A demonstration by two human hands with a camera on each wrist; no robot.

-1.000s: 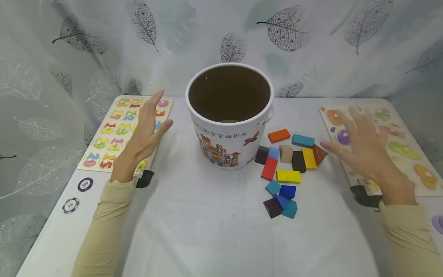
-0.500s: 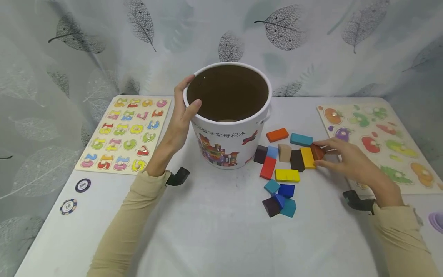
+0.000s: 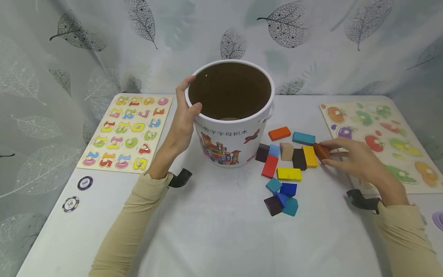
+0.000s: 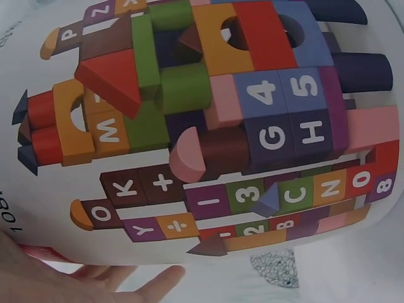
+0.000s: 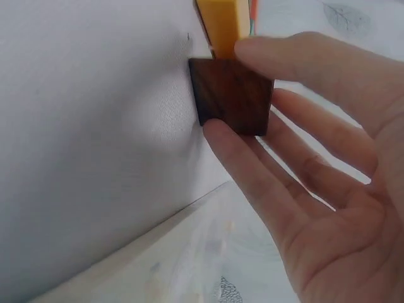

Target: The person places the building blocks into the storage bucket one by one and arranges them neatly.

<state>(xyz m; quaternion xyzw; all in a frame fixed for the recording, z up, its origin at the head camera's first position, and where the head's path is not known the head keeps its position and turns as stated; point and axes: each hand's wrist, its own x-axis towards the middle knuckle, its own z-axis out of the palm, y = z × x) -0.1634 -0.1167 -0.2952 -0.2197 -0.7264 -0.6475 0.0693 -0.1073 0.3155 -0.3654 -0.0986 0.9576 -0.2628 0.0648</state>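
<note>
A large white bucket [image 3: 221, 144] with printed building blocks stands upright at the middle of the table, its inside dark. My left hand [image 3: 181, 123] holds it at the left side of the rim, thumb at the front and fingers further back. In the left wrist view, part of that hand [image 4: 82, 281] shows beside the bucket's printed wall [image 4: 202, 126]. My right hand [image 3: 360, 157] pinches a reddish-brown wooden block [image 3: 322, 152] at the right end of the block group. Close up, the brown block [image 5: 233, 95] sits between thumb and fingertips, by a yellow block [image 5: 221, 22].
Several coloured blocks lie right of the bucket, among them a yellow block [image 3: 289, 174], a red block [image 3: 270, 166] and a teal block [image 3: 303, 138]. A number puzzle board [image 3: 126, 132] lies left, a vegetable puzzle board [image 3: 384, 142] right. Two poker chips [image 3: 85, 183] lie at left.
My left hand has moved right from above the number board and taken hold of the bucket rim. My right hand has come down left and pinched the brown block, shifting it slightly from the yellow one.
</note>
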